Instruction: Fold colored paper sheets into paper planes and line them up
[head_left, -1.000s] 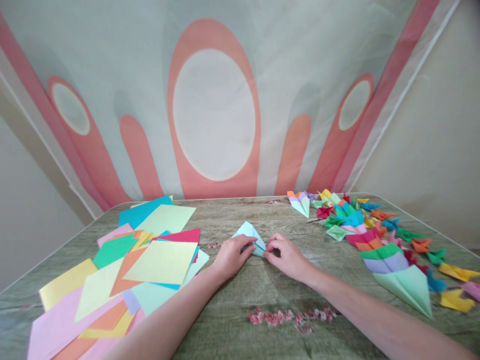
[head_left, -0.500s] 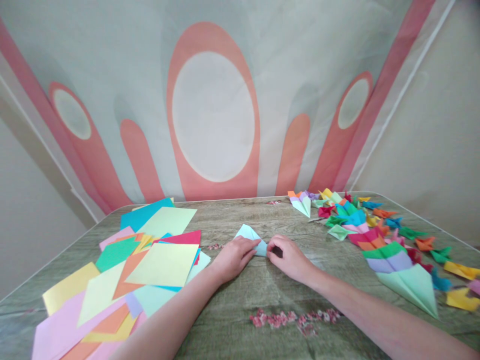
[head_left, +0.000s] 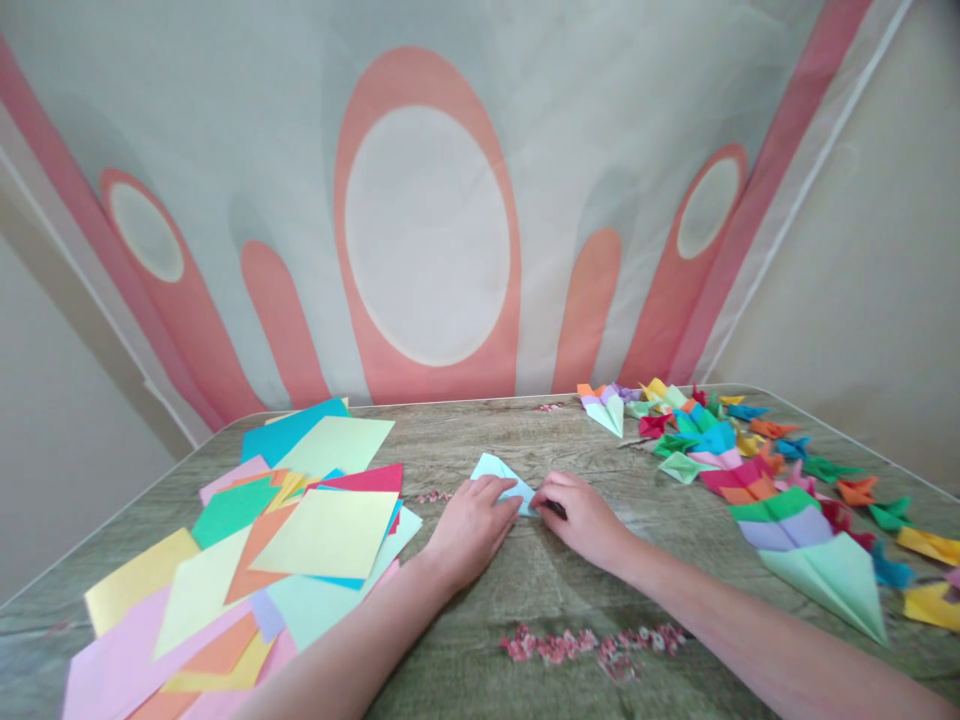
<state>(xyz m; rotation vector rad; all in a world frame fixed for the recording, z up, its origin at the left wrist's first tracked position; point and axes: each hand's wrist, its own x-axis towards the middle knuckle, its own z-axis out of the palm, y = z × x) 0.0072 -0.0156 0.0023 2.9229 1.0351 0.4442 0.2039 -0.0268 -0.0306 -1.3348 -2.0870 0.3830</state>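
Observation:
A light blue piece of folded paper point(head_left: 491, 467) lies on the table between my hands, with a pointed corner toward the right. My left hand point(head_left: 471, 520) rests over its left and near part, fingers laid out on the paper and partly covering it. At the right corner, the thumb and index finger of my right hand point(head_left: 581, 518) pinch the paper, its other fingers curled. The near edge of the paper is hidden by the left fingers.
Loose coloured paper sheets point(head_left: 330, 530) overlap on the left of the wood-patterned table point(head_left: 465, 430). Folded paper planes point(head_left: 825, 580) and several small folded paper figures point(head_left: 829, 468) cover the right side. A printed cloth point(head_left: 427, 240) hangs behind the table.
My left hand has shifted slightly, its fingers now more spread on the paper. My right hand stays pinched at the right corner. The view has moved a little.

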